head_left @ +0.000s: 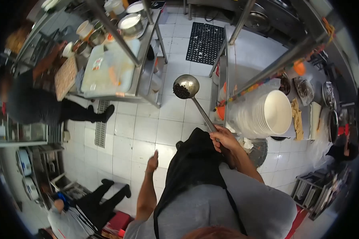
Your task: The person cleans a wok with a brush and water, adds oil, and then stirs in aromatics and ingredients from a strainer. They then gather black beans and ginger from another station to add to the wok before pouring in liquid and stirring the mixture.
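My right hand [223, 140] is wrapped round the handle of a long metal ladle [203, 111]. The ladle's bowl is held out over the tiled floor and has small dark pieces in it. Lower and to the left, my left hand [153, 161] hangs over the floor and touches nothing; its fingers are too small and foreshortened to read. To the right of the ladle, a stack of white containers [277, 112] in clear plastic lies on a metal counter [251, 59].
At the left, a metal table [147, 40] holds a cutting board [127, 67], pots and tubs. A person in dark clothes [28, 99] stands beside it. Another person [73, 219] is at the lower left. A black mat [205, 43] lies on the floor ahead.
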`<state>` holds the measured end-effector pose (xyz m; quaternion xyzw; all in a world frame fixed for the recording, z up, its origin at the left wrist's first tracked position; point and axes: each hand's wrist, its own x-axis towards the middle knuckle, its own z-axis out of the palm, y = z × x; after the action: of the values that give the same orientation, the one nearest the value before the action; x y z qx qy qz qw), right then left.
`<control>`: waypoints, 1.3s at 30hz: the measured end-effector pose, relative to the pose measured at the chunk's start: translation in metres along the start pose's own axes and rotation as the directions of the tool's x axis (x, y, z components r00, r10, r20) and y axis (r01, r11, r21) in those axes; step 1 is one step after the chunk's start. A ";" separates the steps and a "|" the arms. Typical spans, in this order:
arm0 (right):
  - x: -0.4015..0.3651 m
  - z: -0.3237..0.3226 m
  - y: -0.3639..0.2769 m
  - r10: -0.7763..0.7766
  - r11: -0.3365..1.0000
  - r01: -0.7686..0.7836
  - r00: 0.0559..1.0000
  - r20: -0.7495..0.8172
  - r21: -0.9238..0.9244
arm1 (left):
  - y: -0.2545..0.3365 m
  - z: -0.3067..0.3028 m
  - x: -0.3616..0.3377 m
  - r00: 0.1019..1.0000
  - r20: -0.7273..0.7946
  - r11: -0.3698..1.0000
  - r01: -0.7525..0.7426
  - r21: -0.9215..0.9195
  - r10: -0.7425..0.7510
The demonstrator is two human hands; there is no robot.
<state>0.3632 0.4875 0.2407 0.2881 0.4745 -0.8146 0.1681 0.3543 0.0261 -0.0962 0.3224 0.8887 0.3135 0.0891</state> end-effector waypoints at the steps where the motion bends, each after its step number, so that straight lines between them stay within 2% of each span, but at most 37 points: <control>1: 0.005 0.003 -0.008 -0.025 0.999 0.026 0.999 -0.024 0.026 | 0.019 -0.022 0.074 0.969 0.171 0.979 0.191 -0.071 -0.176; 2: 0.013 0.005 -0.016 -0.028 0.998 0.031 0.998 -0.048 0.063 | 0.048 -0.053 0.156 0.871 0.341 0.913 0.400 -0.077 -0.353; 3: 0.021 0.007 -0.022 -0.038 0.994 0.045 0.997 -0.070 0.097 | 0.079 -0.085 0.240 0.724 0.479 0.820 0.572 -0.015 -0.496; 4: 0.029 0.006 -0.028 -0.046 0.990 0.058 0.995 -0.093 0.128 | 0.084 -0.084 0.288 0.776 0.421 0.855 0.519 -0.004 -0.469; 6: 0.051 0.004 -0.042 -0.043 0.986 0.061 0.992 -0.118 0.155 | 0.103 -0.095 0.374 0.787 0.482 0.899 0.439 0.003 -0.386; 7: 0.064 0.005 -0.052 -0.034 0.987 0.056 0.989 -0.147 0.150 | 0.090 -0.085 0.407 0.836 0.446 0.931 0.365 -0.018 -0.319; 8: 0.077 0.002 -0.067 -0.034 0.989 0.058 0.984 -0.173 0.139 | 0.079 -0.078 0.437 0.832 0.447 0.931 0.364 0.009 -0.329; 10: 0.109 -0.011 -0.083 -0.030 0.970 0.056 0.993 -0.113 0.236 | 0.060 -0.067 0.477 0.813 0.457 0.925 0.373 0.068 -0.361; 13: 0.139 -0.013 -0.115 -0.062 0.949 0.092 0.992 -0.107 0.300 | 0.029 -0.063 0.506 0.698 0.573 0.901 0.373 0.221 -0.430; 14: 0.147 -0.014 -0.123 -0.053 0.937 0.093 0.991 -0.127 0.338 | 0.006 -0.057 0.510 0.696 0.597 0.917 0.309 0.254 -0.400; 15: 0.154 -0.015 -0.132 -0.045 0.924 0.098 0.988 -0.147 0.371 | -0.056 -0.022 0.502 0.763 0.568 0.951 0.252 0.179 -0.309; 16: 0.162 -0.016 -0.139 -0.037 0.910 0.101 0.986 -0.165 0.402 | -0.054 -0.037 0.509 0.725 0.528 0.896 0.349 0.274 -0.443; 17: 0.171 -0.022 -0.144 -0.032 0.901 0.098 0.987 -0.160 0.422 | -0.066 -0.037 0.515 0.711 0.486 0.861 0.417 0.291 -0.509; 18: 0.179 -0.025 -0.152 -0.036 0.888 0.108 0.985 -0.167 0.447 | -0.048 -0.057 0.537 0.548 0.561 0.775 0.541 0.328 -0.620; 20: 0.203 -0.030 -0.171 -0.041 0.860 0.124 0.984 -0.174 0.495 | -0.062 -0.054 0.581 0.490 0.556 0.730 0.570 0.378 -0.671; 21: 0.217 -0.031 -0.186 -0.028 0.849 0.130 0.979 -0.201 0.511 | -0.077 -0.042 0.616 0.563 0.643 0.854 0.356 0.380 -0.520; 22: 0.237 -0.036 -0.206 -0.030 0.862 0.147 0.970 -0.241 0.485 | -0.098 -0.027 0.651 0.590 0.726 0.927 0.121 0.354 -0.354; 23: 0.254 -0.040 -0.220 -0.021 0.872 0.153 0.961 -0.277 0.465 | -0.114 -0.019 0.670 0.563 0.804 0.945 -0.115 0.305 -0.191; 24: 0.268 -0.040 -0.232 -0.005 0.884 0.152 0.948 -0.318 0.442 | -0.109 -0.023 0.688 0.591 0.736 0.944 0.186 0.273 -0.329; 25: 0.290 -0.047 -0.237 0.003 0.863 0.176 0.936 -0.353 0.474 | -0.093 -0.023 0.727 0.584 0.666 0.865 0.462 0.197 -0.464; 26: 0.309 -0.049 -0.264 -0.025 0.840 0.225 0.925 -0.379 0.494 | -0.074 -0.020 0.782 0.546 0.604 0.719 0.691 0.066 -0.580; 27: 0.321 -0.045 -0.290 -0.035 0.818 0.259 0.914 -0.404 0.513 | -0.085 -0.015 0.822 0.658 0.633 0.893 0.432 0.125 -0.407; 28: 0.327 -0.043 -0.310 -0.035 0.798 0.284 0.902 -0.430 0.532 | -0.083 -0.010 0.854 0.683 0.648 0.936 0.317 0.155 -0.338; 29: 0.346 -0.059 -0.315 -0.076 0.807 0.277 0.925 -0.373 0.521 | -0.080 -0.005 0.885 0.703 0.659 0.964 0.197 0.181 -0.268; 31: 0.366 -0.076 -0.342 -0.137 0.779 0.335 0.916 -0.377 0.530 | -0.032 -0.029 0.946 0.669 0.634 0.921 0.307 0.242 -0.389; 35: 0.401 -0.089 -0.413 -0.192 0.746 0.469 0.832 -0.521 0.474 | 0.022 -0.029 1.053 0.692 0.655 0.944 0.310 0.111 -0.304; 38: 0.439 -0.131 -0.473 -0.203 0.721 0.533 0.773 -0.601 0.443 | 0.039 -0.013 1.136 0.751 0.648 0.980 0.197 -0.040 -0.125; 39: 0.451 -0.146 -0.483 -0.205 0.706 0.555 0.755 -0.622 0.440 | 0.041 -0.013 1.154 0.747 0.644 0.973 0.231 -0.017 -0.166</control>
<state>-0.2068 0.8528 0.2274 0.4294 0.2685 -0.8254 -0.2494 -0.5248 0.7702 -0.0101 0.3087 0.8186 0.2162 0.4335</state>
